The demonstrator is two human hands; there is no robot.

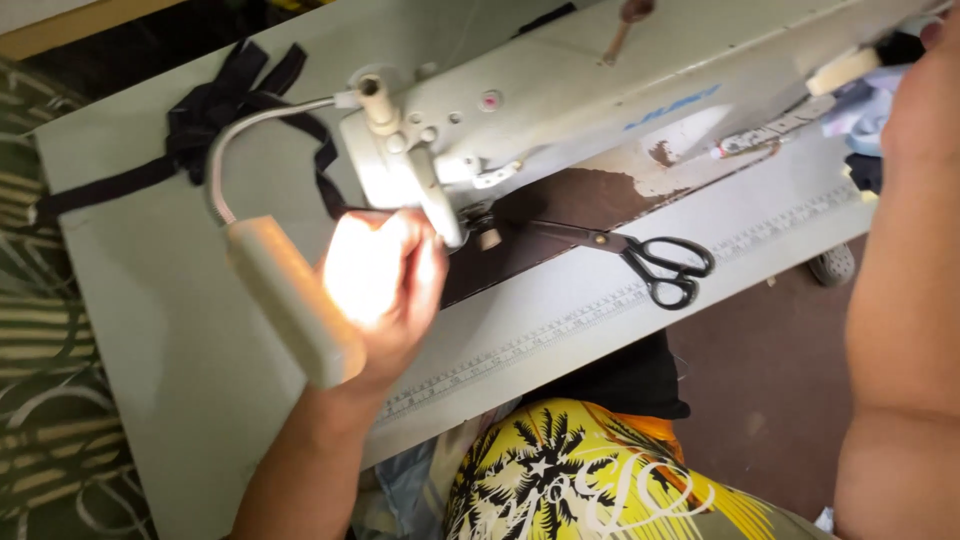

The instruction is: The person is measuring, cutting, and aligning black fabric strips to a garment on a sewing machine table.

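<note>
Two hands show: the left hand (pixel 385 285), washed out under the lamp (pixel 290 300), sits at the needle of the sewing machine (pixel 560 110), fingers curled, though whether its grip holds anything I cannot tell. At 3 o'clock from it, scissors (pixel 650 258) lie unused on the tabletop (pixel 170 330). Dark cloth (pixel 560 205) lies under the machine arm; no finished seam is visible. The right hand (pixel 925 100) is up at 2 o'clock, its fingers out of view.

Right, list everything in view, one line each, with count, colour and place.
sewing machine: one, cream, on the table, upper middle.
lamp: one, cream, on a bent neck, lit, beside the left hand.
scissors: one pair, black handles, on the table right of the needle.
dark cloth: one piece, brown, under the machine.
black straps: one bundle, upper left of the table.
table: one, pale grey, ruler strip along its front edge.
left hand: at the needle, brightly lit.
right hand: top right, grip hidden.
</note>
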